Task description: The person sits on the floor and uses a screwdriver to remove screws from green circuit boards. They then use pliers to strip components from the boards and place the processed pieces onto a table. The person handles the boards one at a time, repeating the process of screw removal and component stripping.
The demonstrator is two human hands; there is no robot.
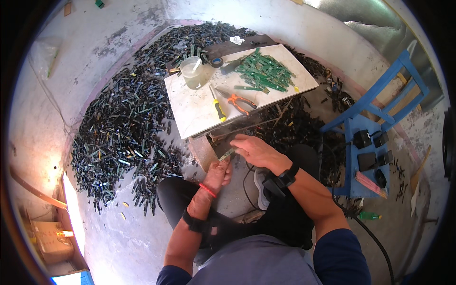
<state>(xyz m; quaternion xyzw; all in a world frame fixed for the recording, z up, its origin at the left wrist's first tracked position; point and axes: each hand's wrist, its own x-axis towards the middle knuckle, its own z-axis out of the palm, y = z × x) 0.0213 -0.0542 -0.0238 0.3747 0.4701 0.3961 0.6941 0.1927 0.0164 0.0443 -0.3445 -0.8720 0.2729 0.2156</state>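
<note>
Above my lap, in front of the low table, my left hand (218, 174) is closed around the lower end of a narrow greenish circuit board strip (227, 155). The fingers of my right hand (256, 151) are bent over the strip's upper end; the fingertips are partly hidden. On the white tabletop (190, 121) lie orange-handled pliers (241, 101) with their jaws to the left. Left of them is a screwdriver (218, 108) with a yellow and black handle. A loose heap of green circuit board strips (266, 71) covers the table's far right part.
A cloudy plastic tub (192, 73) and a dark tape roll (217, 61) stand at the table's far left. Dark strips (126, 123) are heaped across the floor. On the right, a blue chair (354, 156) holds several black devices; a black cable (375, 240) runs beside my right arm.
</note>
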